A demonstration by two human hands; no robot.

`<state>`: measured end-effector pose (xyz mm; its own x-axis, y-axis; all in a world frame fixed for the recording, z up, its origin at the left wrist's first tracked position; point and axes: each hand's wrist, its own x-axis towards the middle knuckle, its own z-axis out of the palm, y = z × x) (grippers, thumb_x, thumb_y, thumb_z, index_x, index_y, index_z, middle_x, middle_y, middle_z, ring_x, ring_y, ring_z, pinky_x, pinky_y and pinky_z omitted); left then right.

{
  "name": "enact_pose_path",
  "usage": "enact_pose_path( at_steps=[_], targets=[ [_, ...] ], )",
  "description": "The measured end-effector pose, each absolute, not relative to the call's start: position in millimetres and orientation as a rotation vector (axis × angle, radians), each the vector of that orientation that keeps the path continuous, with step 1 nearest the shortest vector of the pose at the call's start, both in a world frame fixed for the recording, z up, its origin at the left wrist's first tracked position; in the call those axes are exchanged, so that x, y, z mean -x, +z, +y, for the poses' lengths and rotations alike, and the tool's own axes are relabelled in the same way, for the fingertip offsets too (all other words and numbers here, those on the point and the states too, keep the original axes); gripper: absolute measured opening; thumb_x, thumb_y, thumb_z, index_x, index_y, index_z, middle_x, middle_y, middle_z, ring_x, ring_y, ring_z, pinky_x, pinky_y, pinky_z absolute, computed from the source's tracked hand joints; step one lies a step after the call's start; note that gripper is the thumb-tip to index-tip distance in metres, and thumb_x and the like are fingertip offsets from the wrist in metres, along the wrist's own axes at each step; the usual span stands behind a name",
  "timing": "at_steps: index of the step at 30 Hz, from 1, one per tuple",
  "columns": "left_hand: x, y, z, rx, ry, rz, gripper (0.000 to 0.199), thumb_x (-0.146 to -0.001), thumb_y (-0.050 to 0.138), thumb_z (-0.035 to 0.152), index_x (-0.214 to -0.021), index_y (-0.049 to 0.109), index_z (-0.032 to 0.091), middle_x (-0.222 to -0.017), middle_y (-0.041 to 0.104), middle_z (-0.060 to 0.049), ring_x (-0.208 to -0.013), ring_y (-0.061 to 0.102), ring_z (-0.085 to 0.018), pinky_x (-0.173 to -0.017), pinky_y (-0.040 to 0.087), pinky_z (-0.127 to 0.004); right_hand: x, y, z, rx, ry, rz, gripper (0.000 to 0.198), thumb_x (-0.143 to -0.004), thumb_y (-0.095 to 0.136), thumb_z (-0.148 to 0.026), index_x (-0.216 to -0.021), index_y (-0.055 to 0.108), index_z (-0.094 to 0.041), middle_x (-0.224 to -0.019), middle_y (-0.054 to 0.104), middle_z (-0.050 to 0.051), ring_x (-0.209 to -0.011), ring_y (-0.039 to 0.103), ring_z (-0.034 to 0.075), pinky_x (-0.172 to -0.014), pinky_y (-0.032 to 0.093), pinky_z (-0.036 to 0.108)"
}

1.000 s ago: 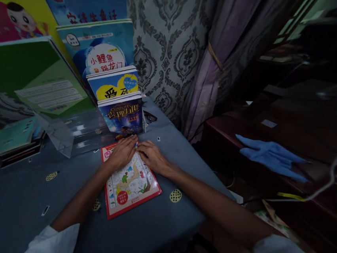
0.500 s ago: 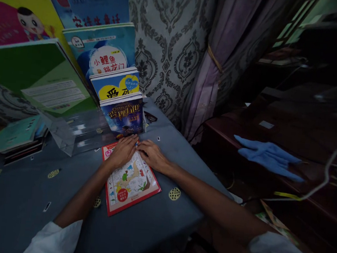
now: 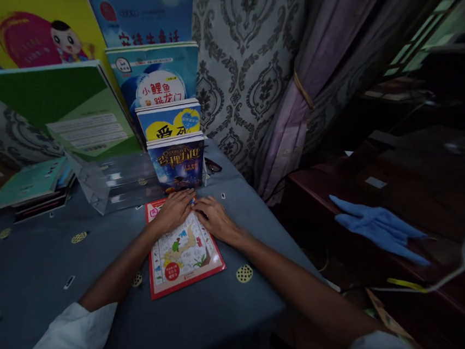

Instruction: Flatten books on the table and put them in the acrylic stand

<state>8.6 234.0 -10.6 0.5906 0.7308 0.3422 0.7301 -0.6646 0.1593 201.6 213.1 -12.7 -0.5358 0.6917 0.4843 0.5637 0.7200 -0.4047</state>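
You are resting both hands on a thin book with a red edge (image 3: 183, 257). The book is lying flat on the blue-gray table (image 3: 106, 239), right in front of a dark blue book (image 3: 176, 161) that is standing up. Your left hand (image 3: 174, 211) is lying palm down across the top part of the book, and its fingers are staying almost straight and close together. Your right hand (image 3: 216, 218) is sitting just beside it, at the top right part, and its fingers are bending and pointing toward your left hand. I cannot tell if they are pinching anything. Past the dark blue book, more books are standing in a row, and a big green book (image 3: 78, 110) is leaning over a clear plastic stand (image 3: 91, 185). Dark glasses (image 3: 213, 165) are lying near the row. Far to your right, a blue glove (image 3: 379, 227) is lying on dark red furniture (image 3: 313, 190).
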Motion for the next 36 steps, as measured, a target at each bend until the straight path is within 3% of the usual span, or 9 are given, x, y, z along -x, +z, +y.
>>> enact_pose_path(
  at_steps=[36],
  targets=[
    [-7.4,-2.4,231.8,-2.740,0.560,1.278,0.043,-0.098,0.039,0.022,-0.138,0.054,0.015,-0.146,0.056,-0.013,-0.137,0.050,-0.023,-0.114,0.038,-0.043,-201.3,-15.7,218.1,0.885,0.233,-2.269,0.020,-0.092,0.052,-0.014,-0.096,0.071,-0.020,-0.094,0.069,0.008,-0.089,0.059,0.024,-0.084,0.049,0.039]
  ],
)
